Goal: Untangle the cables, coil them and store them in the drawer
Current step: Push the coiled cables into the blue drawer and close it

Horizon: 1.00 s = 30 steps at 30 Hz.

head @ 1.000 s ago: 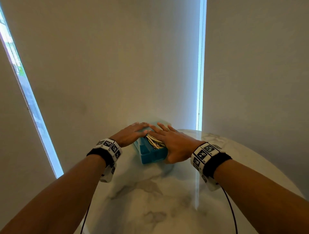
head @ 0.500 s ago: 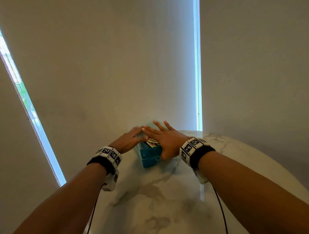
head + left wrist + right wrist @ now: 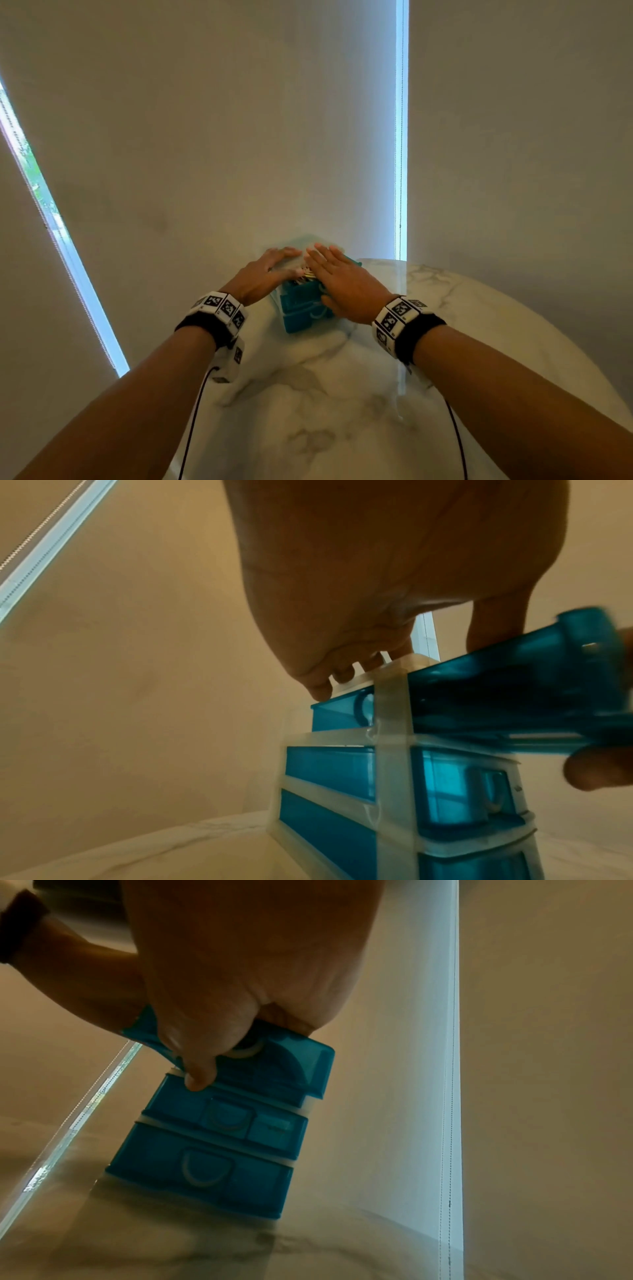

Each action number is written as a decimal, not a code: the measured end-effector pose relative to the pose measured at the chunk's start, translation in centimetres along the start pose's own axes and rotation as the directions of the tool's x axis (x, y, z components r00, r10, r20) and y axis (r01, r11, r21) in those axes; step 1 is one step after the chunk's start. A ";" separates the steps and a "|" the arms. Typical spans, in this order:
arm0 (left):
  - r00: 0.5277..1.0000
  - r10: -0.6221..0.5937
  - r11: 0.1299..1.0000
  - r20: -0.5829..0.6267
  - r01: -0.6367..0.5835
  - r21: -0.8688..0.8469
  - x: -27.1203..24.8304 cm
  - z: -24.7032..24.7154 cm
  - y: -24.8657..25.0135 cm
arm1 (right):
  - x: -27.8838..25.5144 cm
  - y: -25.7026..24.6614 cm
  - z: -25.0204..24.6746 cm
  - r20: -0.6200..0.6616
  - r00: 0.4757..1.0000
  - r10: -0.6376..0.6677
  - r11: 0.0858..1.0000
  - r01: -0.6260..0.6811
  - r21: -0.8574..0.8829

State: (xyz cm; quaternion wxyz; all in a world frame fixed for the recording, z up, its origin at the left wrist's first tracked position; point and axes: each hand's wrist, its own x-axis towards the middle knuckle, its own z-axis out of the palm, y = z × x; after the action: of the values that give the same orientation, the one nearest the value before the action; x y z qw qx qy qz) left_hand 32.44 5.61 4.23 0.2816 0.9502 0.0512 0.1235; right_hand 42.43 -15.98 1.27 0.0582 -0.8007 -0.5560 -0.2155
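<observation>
A small blue drawer unit (image 3: 303, 320) (image 3: 212, 1177) in a pale frame stands on the marble table (image 3: 342, 411). Its top drawer (image 3: 296, 298) (image 3: 514, 691) (image 3: 291, 1064) sticks out toward me, with coiled white cables (image 3: 306, 273) showing inside, mostly hidden by my hands. My left hand (image 3: 263, 277) (image 3: 359, 588) rests flat on the unit's top, fingers straight. My right hand (image 3: 342, 284) (image 3: 246, 974) lies flat over the drawer, fingers straight; its thumb (image 3: 198, 1077) (image 3: 596, 772) presses the drawer's front.
The unit has two lower drawers (image 3: 222, 1121), both closed. Roller blinds (image 3: 239, 137) hang close behind the table, with bright window gaps at the left and centre-right. The round table's edge (image 3: 548, 308) curves away on the right. Sensor cables (image 3: 195, 411) hang from both wrists.
My right hand has moved forward over the top drawer, and less of the cables shows than before. The left hand stays on the unit's top.
</observation>
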 end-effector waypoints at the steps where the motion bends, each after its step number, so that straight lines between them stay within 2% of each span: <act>1: 1.000 0.002 1.000 0.004 -0.002 0.003 -0.1 0.1 0.1 | 0.4 -0.2 0.5 0.006 0.999 0.041 0.999 -0.041 -0.019; 5: 1.000 0.021 1.000 -0.007 -0.021 -0.008 -0.3 0.0 0.0 | 2.3 -1.4 1.1 0.049 0.986 0.162 0.986 -0.159 -0.047; 8: 0.999 0.029 0.996 -0.016 -0.030 -0.088 -0.6 0.2 -0.4 | 2.3 -1.0 0.9 0.149 0.980 0.133 0.991 -0.134 -0.002; 10: 0.999 0.051 0.992 -0.012 -0.052 -0.119 -0.7 0.3 -0.5 | 1.8 -0.2 -0.2 0.210 0.972 0.106 0.988 -0.126 0.088; 12: 0.997 0.072 0.985 0.018 -0.069 -0.158 -0.4 0.2 -0.5 | 1.3 0.9 -1.8 0.205 0.975 0.085 0.978 -0.121 0.173; 15: 0.994 0.078 0.981 0.080 -0.062 -0.185 0.0 -0.4 -0.6 | 0.9 2.5 -3.4 0.114 0.991 0.075 0.947 -0.106 0.304; 17: 0.992 0.092 0.982 0.092 -0.075 -0.173 0.3 -0.6 -1.0 | 0.9 2.6 -3.3 0.002 0.990 0.141 0.903 -0.130 0.410; 19: 0.993 0.104 0.990 0.050 -0.098 -0.104 0.5 -0.8 -1.4 | 1.4 2.0 -2.4 -0.144 0.952 0.268 0.890 -0.188 0.416; 22: 0.984 0.175 0.983 -0.036 -0.172 0.068 0.6 -0.8 -1.3 | 2.2 0.7 -0.4 -0.246 0.891 0.381 0.893 -0.286 0.347; 24: 0.973 0.223 0.963 -0.056 -0.211 0.170 0.7 -0.4 -1.2 | 2.6 0.5 0.2 -0.270 0.885 0.380 0.902 -0.289 0.320; 27: 0.966 0.248 0.949 -0.068 -0.227 0.220 1.1 0.4 -1.8 | 2.5 0.6 -1.0 -0.252 0.904 0.345 0.911 -0.258 0.322; 30: 0.976 0.211 0.958 -0.051 -0.196 0.210 2.0 0.7 -2.4 | 1.5 0.2 -2.6 -0.380 0.882 0.277 0.928 -0.143 0.345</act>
State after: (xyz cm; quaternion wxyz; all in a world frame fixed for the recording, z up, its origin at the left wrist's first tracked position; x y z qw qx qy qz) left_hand 34.50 7.54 2.76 0.1663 0.9691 -0.0244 0.1804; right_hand 42.28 -15.62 4.26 0.3243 -0.7719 -0.4655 -0.2868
